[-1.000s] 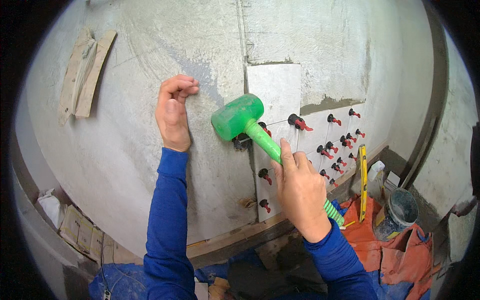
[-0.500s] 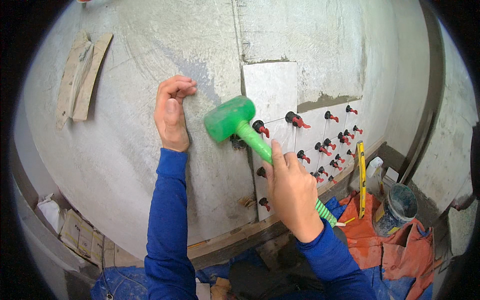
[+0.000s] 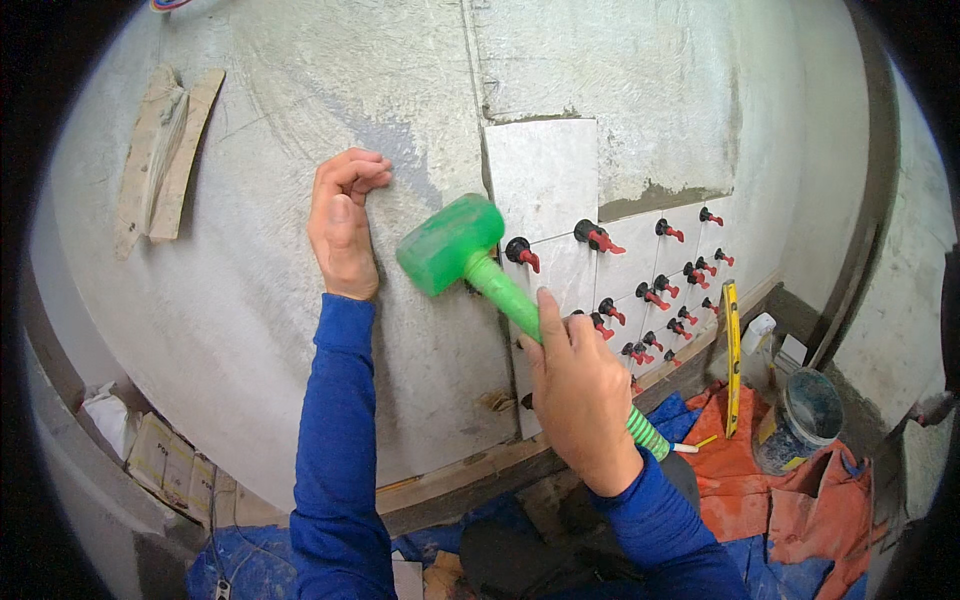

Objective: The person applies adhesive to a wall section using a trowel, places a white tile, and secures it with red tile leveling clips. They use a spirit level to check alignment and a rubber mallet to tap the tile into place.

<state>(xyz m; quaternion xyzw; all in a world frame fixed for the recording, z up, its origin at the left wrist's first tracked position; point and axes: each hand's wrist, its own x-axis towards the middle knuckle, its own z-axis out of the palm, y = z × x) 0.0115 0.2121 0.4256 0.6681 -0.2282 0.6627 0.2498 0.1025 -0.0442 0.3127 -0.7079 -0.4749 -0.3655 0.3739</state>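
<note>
A rubber mallet with a green head (image 3: 452, 243) is gripped by its handle in my right hand (image 3: 588, 405). The mallet's head points up and to the left, in front of the wall, beside the left edge of the tiles. My left hand (image 3: 343, 222) is raised in front of the bare wall, loosely curled with the thumb apart and nothing in it. To the right of the mallet, a pale tile (image 3: 541, 178) tops the tiled area. Black-and-red tile levelling clips (image 3: 598, 236) stick out at the joints. My right hand hides part of the lower tiles.
A yellow spirit level (image 3: 732, 360) leans upright at the right, beside a dirty bucket (image 3: 798, 420). Orange sheeting (image 3: 735, 490) and blue tarp (image 3: 255, 562) cover parts of the floor. A cardboard strip (image 3: 170, 165) hangs on the wall at left; boxes (image 3: 165, 462) lie below.
The mallet's head has shifted slightly left and down with my right hand. My left hand has hardly moved. The view has shifted a little, so the tiles and bucket appear slightly further right.
</note>
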